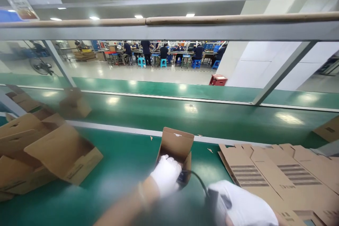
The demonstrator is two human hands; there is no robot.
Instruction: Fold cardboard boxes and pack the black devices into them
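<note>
Your left hand (166,174), in a white glove, reaches into the mouth of the small open box (178,140), with its fingers bent. I can't tell if those fingers have hold of anything, because the tips are hidden. Something dark (183,176) shows in the box, right beside them. The box sits near the far edge of the green worktop (124,152), with its lid standing up.

Your right hand (245,203), also gloved, is curled round a grey thing (218,206) close to the worktop's near edge. That part is blurry, so I can't say what the thing is. A black cord (198,177) bends from it over to the box.

Watch that cord. If your right hand pulls away too far, the cord could go tight and tip the box or drag the dark thing out. If the cord hangs over the side, it might get caught when the lid comes down. Your right arm is also right by the flat boxes (280,173) at the worktop's right side, so a bump could make them slide. On the left side, the open boxes (66,152) lean close together, and a knock could spill them.
</note>
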